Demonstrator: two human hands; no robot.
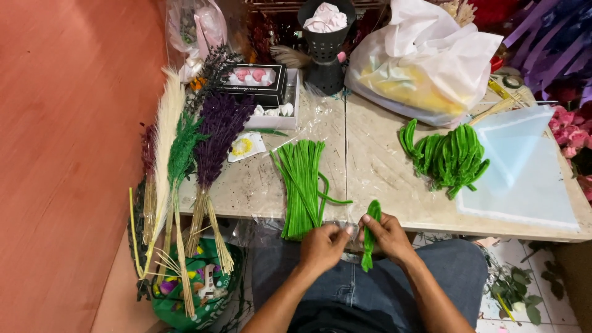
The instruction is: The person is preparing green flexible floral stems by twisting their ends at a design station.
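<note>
While hands (354, 237) grip green stem (370, 234), black box (251, 81), white bag (425, 58) behind.

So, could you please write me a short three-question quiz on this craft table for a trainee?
1. True or false: the right hand holds a folded green fuzzy pipe cleaner.
2. Which lies nearer the left hand: A) the straight bundle of light green pipe cleaners, or B) the heap of bent dark green pipe cleaners?
3. What sits at the table's left edge: purple and cream ____ stems?

Key: 1 true. 2 A. 3 dried flower.
</note>
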